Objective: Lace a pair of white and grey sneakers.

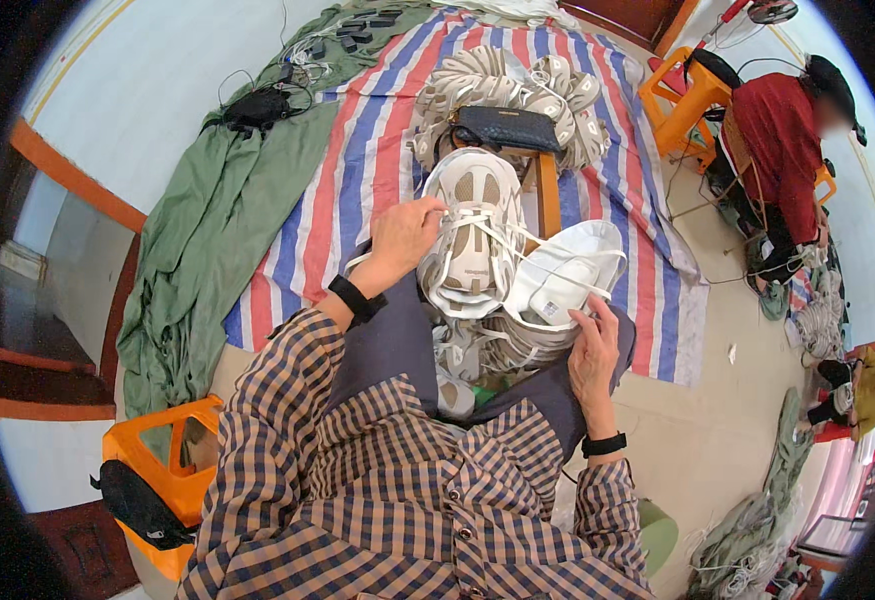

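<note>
A white-and-beige sneaker upper (472,190) lies in front of me over my lap, toe pointing away, with white laces across its middle. My left hand (405,238) is closed in a pinch at the upper's left side, on a white shoelace (454,211). On the right, my right hand (593,350) has its thumb and fingers bent together around the end of another stretch of lace, which runs across from the upper. A second upper (569,275) lies beside the first, its white inner side showing. More uppers (457,350) are bunched between my knees.
Beyond stands a wooden stool (547,200) with a dark pouch (505,128) on it, ringed by piled uppers (477,78) on a striped sheet (377,130). An orange stool (162,460) is at my left. A person in red (777,140) sits at the far right.
</note>
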